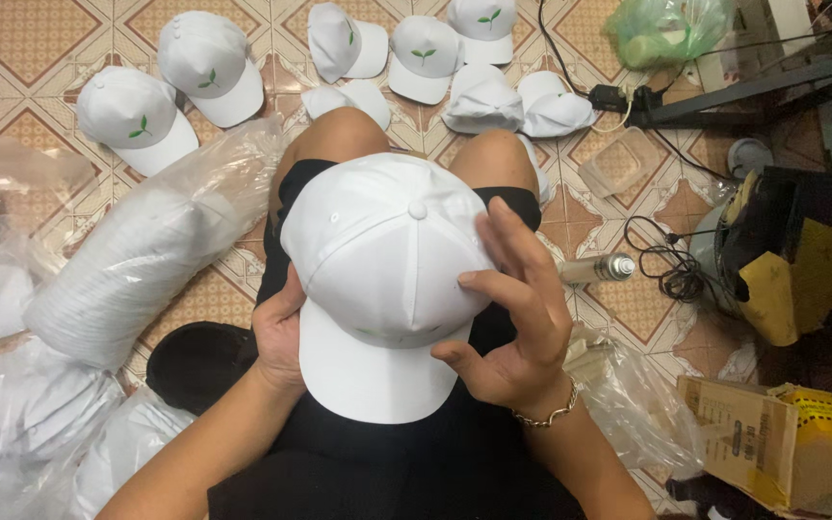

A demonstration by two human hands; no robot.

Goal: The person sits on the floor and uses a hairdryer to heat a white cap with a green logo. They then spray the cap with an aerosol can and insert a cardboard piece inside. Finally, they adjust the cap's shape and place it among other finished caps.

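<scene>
1. At frame centre, the white baseball cap [382, 279] sits over the person's lap, brim toward the camera.
2. The left hand [279, 332] clasps its left edge.
3. The right hand [517, 313] grips its right side, fingers spread.

Bare forearms, black shorts [406, 462], thin gold chain bracelet [549, 416] on right wrist, bare knees

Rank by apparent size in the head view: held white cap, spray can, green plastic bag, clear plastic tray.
1. White cap, though nearest the camera
2. Green plastic bag
3. Clear plastic tray
4. Spray can
</scene>
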